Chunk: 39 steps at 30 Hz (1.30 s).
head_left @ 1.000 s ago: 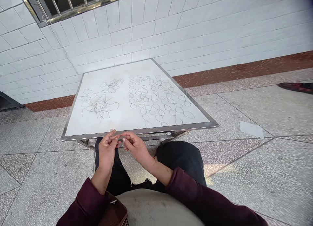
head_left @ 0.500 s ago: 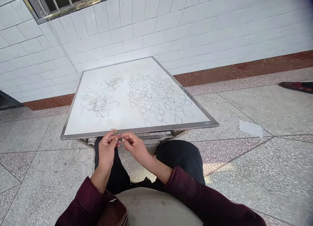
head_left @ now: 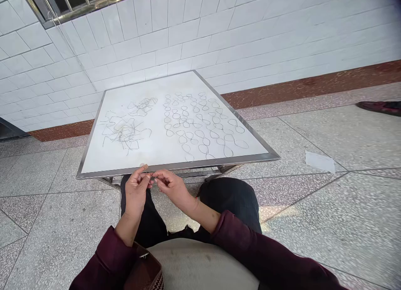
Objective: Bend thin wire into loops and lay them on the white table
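Just past the near edge of the white table [head_left: 163, 148], both my hands meet with fingertips almost touching. The thumb and fingers of my left hand [head_left: 136, 193] are pinched together. My right hand [head_left: 174, 189] is pinched too, right beside it. Whatever lies between the fingertips is too small and too hidden to make out. On the table's left side lie loose thin wires [head_left: 125, 133] in a tangle, with a smaller wire pile [head_left: 144, 105] behind. Rows of figure-eight wire loops [head_left: 204, 141] cover the right half.
A metal rim [head_left: 250, 158] frames the table, which stands near a white tiled wall [head_left: 181, 35]. My knees [head_left: 232, 202] are below its near edge. A pale paper-like piece [head_left: 320, 162] lies on the floor at right. A dark shoe [head_left: 380, 108] shows at the far right.
Both hands stay pinched together in nearly the same place, with only slight finger movement. The view has shifted slightly; the wires on the table look unchanged.
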Motion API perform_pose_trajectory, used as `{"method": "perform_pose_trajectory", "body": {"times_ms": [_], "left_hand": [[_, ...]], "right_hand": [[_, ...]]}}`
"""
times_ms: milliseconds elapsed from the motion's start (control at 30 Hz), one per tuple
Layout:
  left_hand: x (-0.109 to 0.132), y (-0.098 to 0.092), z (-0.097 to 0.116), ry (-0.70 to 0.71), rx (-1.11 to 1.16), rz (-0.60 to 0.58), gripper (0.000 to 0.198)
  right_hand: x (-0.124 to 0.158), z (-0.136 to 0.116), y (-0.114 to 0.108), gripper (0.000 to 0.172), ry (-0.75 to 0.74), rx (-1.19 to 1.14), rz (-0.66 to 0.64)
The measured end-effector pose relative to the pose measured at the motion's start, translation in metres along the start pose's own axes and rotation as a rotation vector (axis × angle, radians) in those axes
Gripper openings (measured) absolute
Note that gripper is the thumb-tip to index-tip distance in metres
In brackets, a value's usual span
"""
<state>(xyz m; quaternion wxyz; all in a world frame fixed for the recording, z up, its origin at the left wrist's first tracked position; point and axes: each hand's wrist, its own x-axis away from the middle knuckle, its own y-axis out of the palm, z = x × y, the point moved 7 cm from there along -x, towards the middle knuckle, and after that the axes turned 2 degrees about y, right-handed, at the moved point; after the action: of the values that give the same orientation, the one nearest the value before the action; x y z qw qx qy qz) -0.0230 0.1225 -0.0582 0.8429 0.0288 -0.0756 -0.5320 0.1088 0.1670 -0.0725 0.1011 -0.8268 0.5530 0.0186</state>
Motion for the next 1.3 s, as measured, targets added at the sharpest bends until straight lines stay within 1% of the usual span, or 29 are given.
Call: {"method": "perform_pose_trajectory", "body": {"times_ms": [100,167,267,433,567,633,700,900,1000,1167,1233,1300], "left_hand": [[0.0,0.0,0.003,0.01,-0.006,0.002,0.045],[0.0,0.0,0.005,0.01,-0.005,0.0,0.043],[-0.001,-0.001,0.006,0.001,-0.011,-0.008,0.04],[-0.002,-0.001,0.009,-0.008,-0.005,-0.054,0.04],[-0.001,0.001,0.013,-0.008,0.017,-0.083,0.042],[0.0,0.001,0.014,-0.014,0.028,-0.092,0.042],[0.001,0.001,0.014,-0.02,0.035,-0.102,0.042],[0.003,-0.001,0.013,-0.028,0.018,-0.139,0.044],[0.004,0.0,0.013,-0.042,0.012,-0.167,0.043],[0.006,0.002,0.012,-0.031,0.006,-0.175,0.038],[0.007,0.002,0.011,-0.036,0.014,-0.151,0.04],[0.008,0.002,0.009,-0.046,0.033,-0.113,0.043]], "right_hand": [[0.001,0.008,0.003,0.014,0.094,-0.064,-0.014],[0.001,0.011,0.005,0.014,0.124,-0.108,-0.017],[0.001,0.011,0.005,0.014,0.133,-0.174,-0.014],[0.003,0.005,0.0,0.013,0.063,-0.164,0.01],[0.006,0.009,0.002,0.013,0.125,-0.238,-0.013],[0.006,0.01,0.003,0.013,0.142,-0.237,-0.029],[0.006,0.007,0.002,0.011,0.116,-0.19,-0.038],[0.007,-0.01,-0.005,0.01,-0.08,0.026,-0.066],[0.01,-0.012,-0.007,0.01,-0.097,0.055,-0.067],[0.008,-0.007,-0.008,0.009,-0.052,0.001,-0.083],[0.007,-0.001,-0.007,0.009,0.008,-0.075,-0.085],[0.007,0.007,-0.005,0.014,0.108,-0.216,-0.064]]}}
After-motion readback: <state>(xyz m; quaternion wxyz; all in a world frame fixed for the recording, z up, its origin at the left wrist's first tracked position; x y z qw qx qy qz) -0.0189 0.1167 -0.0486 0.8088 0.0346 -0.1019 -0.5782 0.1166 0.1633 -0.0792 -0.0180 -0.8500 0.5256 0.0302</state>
